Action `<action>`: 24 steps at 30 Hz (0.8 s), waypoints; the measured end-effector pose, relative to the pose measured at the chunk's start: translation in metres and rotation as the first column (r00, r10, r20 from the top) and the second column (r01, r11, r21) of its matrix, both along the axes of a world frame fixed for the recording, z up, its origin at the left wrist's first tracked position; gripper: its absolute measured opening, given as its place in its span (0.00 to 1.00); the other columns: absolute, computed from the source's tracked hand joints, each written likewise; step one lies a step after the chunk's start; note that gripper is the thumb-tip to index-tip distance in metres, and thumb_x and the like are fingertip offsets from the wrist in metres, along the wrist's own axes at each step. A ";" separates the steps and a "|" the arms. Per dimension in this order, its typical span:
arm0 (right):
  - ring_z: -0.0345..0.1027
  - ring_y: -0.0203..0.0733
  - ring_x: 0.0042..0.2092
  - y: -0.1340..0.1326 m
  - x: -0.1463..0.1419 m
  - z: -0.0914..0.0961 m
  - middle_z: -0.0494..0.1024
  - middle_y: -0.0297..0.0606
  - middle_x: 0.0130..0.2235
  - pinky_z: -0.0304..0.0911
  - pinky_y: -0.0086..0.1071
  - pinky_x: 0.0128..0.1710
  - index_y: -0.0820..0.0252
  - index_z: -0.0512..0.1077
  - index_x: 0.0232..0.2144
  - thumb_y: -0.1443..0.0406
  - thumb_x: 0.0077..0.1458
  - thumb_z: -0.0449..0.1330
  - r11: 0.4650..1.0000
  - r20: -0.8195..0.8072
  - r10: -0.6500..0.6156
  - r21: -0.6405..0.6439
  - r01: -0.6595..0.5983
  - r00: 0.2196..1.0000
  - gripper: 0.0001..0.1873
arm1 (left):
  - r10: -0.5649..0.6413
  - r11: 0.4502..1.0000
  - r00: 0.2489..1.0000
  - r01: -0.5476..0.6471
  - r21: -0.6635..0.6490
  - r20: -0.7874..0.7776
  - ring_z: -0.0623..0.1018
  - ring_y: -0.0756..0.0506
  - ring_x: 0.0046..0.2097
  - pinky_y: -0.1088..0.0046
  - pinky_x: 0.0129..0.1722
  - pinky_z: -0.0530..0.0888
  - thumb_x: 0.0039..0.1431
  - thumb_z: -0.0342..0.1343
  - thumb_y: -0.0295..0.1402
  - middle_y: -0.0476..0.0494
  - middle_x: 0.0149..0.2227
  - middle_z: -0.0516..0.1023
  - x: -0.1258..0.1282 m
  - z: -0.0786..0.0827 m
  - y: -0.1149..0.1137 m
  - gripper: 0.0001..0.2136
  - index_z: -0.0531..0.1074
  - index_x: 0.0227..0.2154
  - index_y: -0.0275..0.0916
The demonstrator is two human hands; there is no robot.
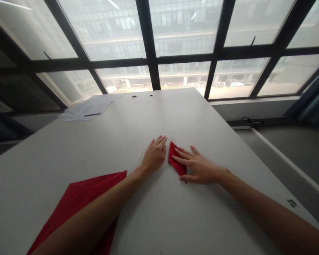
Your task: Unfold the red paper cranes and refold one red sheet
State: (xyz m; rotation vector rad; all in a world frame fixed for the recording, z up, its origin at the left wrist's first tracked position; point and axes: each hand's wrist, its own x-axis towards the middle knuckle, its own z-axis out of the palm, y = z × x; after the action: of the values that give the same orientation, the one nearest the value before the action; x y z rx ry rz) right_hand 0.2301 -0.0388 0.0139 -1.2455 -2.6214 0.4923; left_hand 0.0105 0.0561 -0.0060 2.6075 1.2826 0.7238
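Note:
A small red piece, folded into a pointed shape and apparently cloth (pixel 177 163), lies on the white table. Flat on its right side rests my right hand (pixel 198 165), fingers spread, covering part of it. Just left of the folded piece, my left hand (pixel 154 153) touches the tabletop with its fingers stretched out and holds nothing. A narrow gap separates it from the red piece. Under my left forearm a larger red cloth (pixel 81 193) is spread at the lower left; the forearm hides part of it.
The white table (pixel 159 120) reaches toward large windows. Sheets of paper (pixel 93 106) with a dark strip on them lie at the far left. Two small holes are near the far edge. A small dark object (pixel 291 203) sits by the right edge, beyond which is floor.

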 end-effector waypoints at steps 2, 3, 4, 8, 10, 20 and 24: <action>0.30 0.53 0.72 0.000 -0.001 0.000 0.38 0.42 0.72 0.20 0.57 0.67 0.48 0.44 0.70 0.45 0.61 0.55 1.000 0.011 0.007 0.011 -0.007 1.000 0.43 | -0.042 0.999 0.997 0.040 0.020 0.063 0.62 0.45 0.67 0.59 0.68 0.56 0.68 0.39 0.28 0.38 0.64 0.65 -0.002 0.003 0.003 0.22 0.64 0.62 0.34; 0.30 0.53 0.72 -0.001 -0.001 0.000 0.38 0.42 0.72 0.21 0.57 0.68 0.48 0.43 0.70 0.45 0.61 0.55 1.000 0.012 0.008 0.019 -0.009 1.000 0.43 | -0.093 0.996 0.993 0.092 0.021 0.078 0.62 0.46 0.67 0.60 0.68 0.56 0.69 0.39 0.28 0.39 0.64 0.66 -0.003 0.004 0.004 0.22 0.64 0.62 0.35; 0.29 0.53 0.72 -0.001 -0.002 0.000 0.39 0.42 0.72 0.21 0.57 0.68 0.49 0.43 0.70 0.45 0.61 0.55 1.000 0.011 0.010 0.027 -0.010 1.000 0.43 | -0.167 0.986 0.983 0.166 0.014 0.070 0.62 0.47 0.67 0.61 0.68 0.56 0.69 0.39 0.28 0.41 0.64 0.65 -0.003 0.004 0.003 0.22 0.64 0.62 0.36; 0.30 0.53 0.72 -0.001 -0.002 -0.001 0.39 0.42 0.72 0.22 0.56 0.68 0.51 0.42 0.70 0.46 0.61 0.56 0.997 -0.005 0.024 0.068 -0.024 1.000 0.44 | -0.413 0.909 0.905 0.404 -0.100 -0.099 0.57 0.47 0.69 0.60 0.69 0.51 0.72 0.37 0.32 0.45 0.67 0.60 -0.004 0.004 -0.001 0.22 0.57 0.66 0.42; 0.30 0.53 0.72 -0.002 -0.002 -0.001 0.40 0.42 0.72 0.23 0.56 0.68 0.50 0.44 0.70 0.47 0.60 0.57 0.996 -0.011 0.032 0.082 -0.031 0.999 0.44 | -0.416 0.908 0.890 0.394 -0.144 -0.188 0.53 0.46 0.70 0.55 0.70 0.45 0.73 0.37 0.38 0.46 0.69 0.56 -0.006 0.002 -0.003 0.23 0.51 0.69 0.45; 0.29 0.50 0.72 0.000 -0.002 -0.002 0.42 0.43 0.71 0.22 0.57 0.68 0.50 0.40 0.70 0.46 0.61 0.55 0.998 0.009 0.037 0.049 -0.038 0.999 0.44 | -0.209 0.977 0.938 0.188 -0.103 -0.276 0.41 0.38 0.72 0.48 0.68 0.43 0.71 0.32 0.51 0.43 0.72 0.43 -0.003 0.001 0.000 0.30 0.44 0.70 0.43; 0.28 0.52 0.72 0.000 -0.003 -0.001 0.37 0.39 0.72 0.21 0.58 0.68 0.46 0.42 0.70 0.45 0.61 0.55 0.998 0.000 0.034 0.052 -0.034 0.999 0.43 | -0.397 0.918 0.875 0.377 -0.123 -0.278 0.42 0.44 0.72 0.58 0.69 0.42 0.71 0.35 0.50 0.45 0.72 0.41 -0.005 0.008 -0.007 0.31 0.38 0.71 0.44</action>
State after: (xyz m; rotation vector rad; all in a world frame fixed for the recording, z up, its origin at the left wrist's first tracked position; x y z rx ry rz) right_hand 0.2271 -0.0383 0.0126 -1.1862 -2.6407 0.4278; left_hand 0.0058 0.0495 0.0018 2.8645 0.7718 0.2210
